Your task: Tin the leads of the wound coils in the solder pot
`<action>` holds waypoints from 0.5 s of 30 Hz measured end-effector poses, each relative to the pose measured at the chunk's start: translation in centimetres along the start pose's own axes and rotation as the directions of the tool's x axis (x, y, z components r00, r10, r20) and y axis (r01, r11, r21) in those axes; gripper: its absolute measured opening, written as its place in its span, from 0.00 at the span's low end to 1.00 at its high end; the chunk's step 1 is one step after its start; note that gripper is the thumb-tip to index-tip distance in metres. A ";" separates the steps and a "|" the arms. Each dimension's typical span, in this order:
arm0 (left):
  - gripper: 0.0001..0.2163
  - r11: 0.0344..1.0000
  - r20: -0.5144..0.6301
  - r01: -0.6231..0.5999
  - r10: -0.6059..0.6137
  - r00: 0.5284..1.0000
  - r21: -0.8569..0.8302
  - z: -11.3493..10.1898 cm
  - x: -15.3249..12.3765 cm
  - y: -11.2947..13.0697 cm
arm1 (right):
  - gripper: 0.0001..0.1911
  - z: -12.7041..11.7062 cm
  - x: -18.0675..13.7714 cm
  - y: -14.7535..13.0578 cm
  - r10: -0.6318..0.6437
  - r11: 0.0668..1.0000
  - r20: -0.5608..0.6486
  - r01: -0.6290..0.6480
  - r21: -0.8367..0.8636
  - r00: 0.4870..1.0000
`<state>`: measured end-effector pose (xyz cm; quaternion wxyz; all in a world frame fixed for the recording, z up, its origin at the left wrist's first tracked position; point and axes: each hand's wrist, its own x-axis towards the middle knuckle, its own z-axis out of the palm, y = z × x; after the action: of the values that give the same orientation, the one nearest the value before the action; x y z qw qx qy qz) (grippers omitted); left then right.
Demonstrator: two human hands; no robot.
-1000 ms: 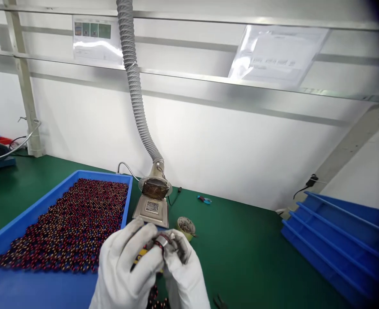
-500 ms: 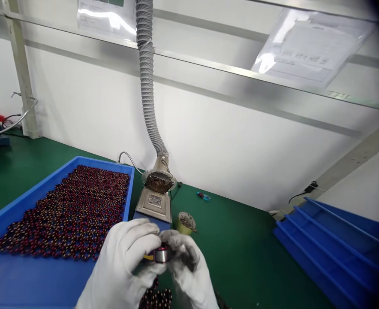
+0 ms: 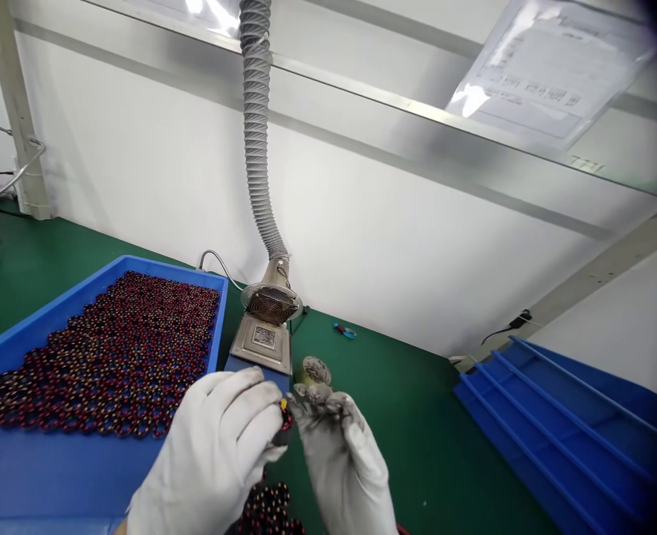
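My left hand (image 3: 217, 449), in a white glove, is closed around a small wound stator (image 3: 285, 427), dark with red windings. A yellow bit (image 3: 283, 404) shows at its top; my fingers hide much of the part. To the right, my right hand (image 3: 340, 453), gloved and blackened at the fingertips, is open with curved fingers, apart from the stator. Below the hands lies a cluster of similar stators (image 3: 270, 509) on the green table. On the left, a blue tray (image 3: 55, 475) carries tightly packed rows of the same dark red-and-gold parts (image 3: 133, 349).
Behind my hands stand a metal fume hood (image 3: 273, 301) with a grey hose (image 3: 256, 111) and a round tin (image 3: 316, 369). Small blue-handled cutters (image 3: 344, 331) lie farther back. Stacked blue trays (image 3: 562, 416) lean at the right. A shelf edge (image 3: 362, 93) crosses above.
My right hand has let go of the stator and opened beside it. My left hand has turned the stator, so its silvery side no longer shows. The camera view has shifted slightly.
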<state>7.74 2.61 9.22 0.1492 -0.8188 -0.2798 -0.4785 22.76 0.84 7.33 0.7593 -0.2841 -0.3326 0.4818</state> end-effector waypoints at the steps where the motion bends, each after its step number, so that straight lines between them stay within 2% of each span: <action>1: 0.07 1.000 -0.007 0.012 -0.011 1.000 0.009 0.0 -0.1 -0.1 | 0.09 0.0 0.0 0.2 0.002 0.999 0.003 -0.002 -0.054 1.000; 5: 0.07 0.999 -0.047 0.036 -0.037 0.998 -0.020 0.2 -0.5 -0.5 | 0.16 -0.5 0.4 2.8 0.067 0.971 0.064 -0.051 -0.234 0.996; 7: 0.08 0.988 -0.020 0.090 -0.093 0.995 -0.126 0.3 -0.7 -0.7 | 0.17 -1.2 0.6 4.6 0.074 0.972 0.047 -0.061 -0.226 0.996; 10: 0.12 0.923 0.092 0.216 -0.197 0.976 -0.318 0.4 -1.0 -0.9 | 0.18 -2.4 0.9 6.4 0.056 0.982 0.038 -0.049 -0.181 0.998; 12: 0.14 0.874 0.136 0.266 -0.229 0.964 -0.407 0.5 -1.1 -1.1 | 0.18 -2.9 1.0 6.8 0.044 0.984 0.045 -0.036 -0.176 0.998; 15: 0.09 0.794 0.150 0.320 -0.284 0.947 -0.518 0.5 -1.0 -1.3 | 0.17 -2.6 1.1 6.7 0.051 0.979 0.103 -0.029 -0.204 0.993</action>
<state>6.97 3.58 8.06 -0.1724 -0.7873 -0.2666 -0.5285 21.49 4.05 0.96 0.6975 -0.3399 -0.4146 0.4754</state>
